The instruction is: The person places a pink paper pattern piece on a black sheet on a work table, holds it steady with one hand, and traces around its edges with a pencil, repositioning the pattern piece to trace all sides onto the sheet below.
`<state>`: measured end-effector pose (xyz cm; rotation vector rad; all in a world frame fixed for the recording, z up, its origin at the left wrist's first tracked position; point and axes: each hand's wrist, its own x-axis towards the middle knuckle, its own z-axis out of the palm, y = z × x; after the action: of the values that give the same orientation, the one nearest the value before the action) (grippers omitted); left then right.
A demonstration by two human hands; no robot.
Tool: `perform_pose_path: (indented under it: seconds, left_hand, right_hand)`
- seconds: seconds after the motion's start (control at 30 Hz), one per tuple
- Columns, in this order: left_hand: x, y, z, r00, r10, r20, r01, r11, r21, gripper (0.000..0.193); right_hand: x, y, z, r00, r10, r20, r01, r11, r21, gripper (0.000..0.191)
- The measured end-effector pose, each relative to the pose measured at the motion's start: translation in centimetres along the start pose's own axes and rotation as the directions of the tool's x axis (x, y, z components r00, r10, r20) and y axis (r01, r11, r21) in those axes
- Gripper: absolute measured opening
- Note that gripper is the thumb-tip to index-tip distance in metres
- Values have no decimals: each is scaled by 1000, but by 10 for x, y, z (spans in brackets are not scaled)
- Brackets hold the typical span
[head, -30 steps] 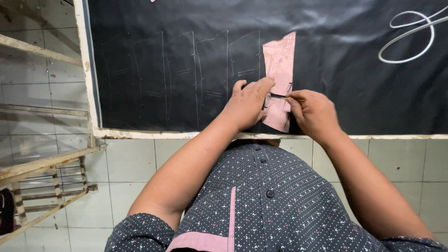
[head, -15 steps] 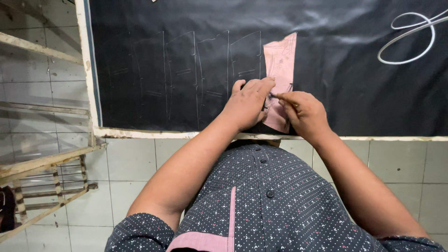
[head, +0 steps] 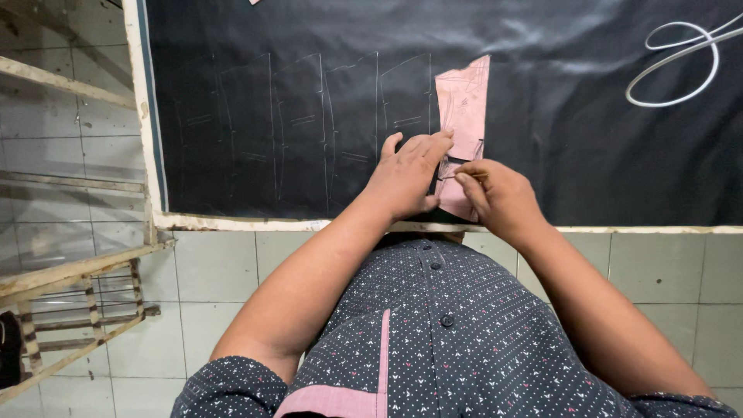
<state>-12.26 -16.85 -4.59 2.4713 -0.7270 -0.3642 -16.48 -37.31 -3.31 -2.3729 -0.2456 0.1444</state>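
I see my left hand point(head: 406, 174) lying flat, fingers spread, pinning the pink paper pattern point(head: 463, 116) onto black cloth point(head: 309, 93) on the surface, near its front edge. My right hand point(head: 495, 193) is pinched shut on a thin marking tool point(head: 463, 176), too small to ID, tip at pattern's lower part. Chalk outlines point(head: 309, 116) run to the left; white scissors point(head: 681, 54) lie top right.

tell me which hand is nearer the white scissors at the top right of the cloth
Right. The right hand sits on the pink paper pattern, below and left of the scissors; the left hand presses the pattern's left edge, farther away.
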Motion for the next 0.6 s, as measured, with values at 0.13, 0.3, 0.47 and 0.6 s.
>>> perform_pose_path:
  seconds: [0.13, 0.3, 0.47, 0.6]
  left_hand:
    - [0, 0, 0, 1000, -5, -1, 5, 1000, -16, 91]
    - [0, -2, 0, 1000, -9, 1, 9, 999, -36, 90]
    - [0, -1, -1, 1000, -17, 5, 17, 999, -31, 87]
    - [1, 0, -3, 999, -32, 20, 33, 999, -44, 89]
  right_hand:
    - [2, 3, 11, 992, -123, 23, 124, 992, -31, 17]
    - [6, 3, 13, 985, -174, 7, 173, 979, -111, 15]
    - [7, -2, 13, 971, -237, -18, 232, 960, -157, 13]
    - [12, -4, 13, 969, -246, -32, 239, 960, -149, 13]
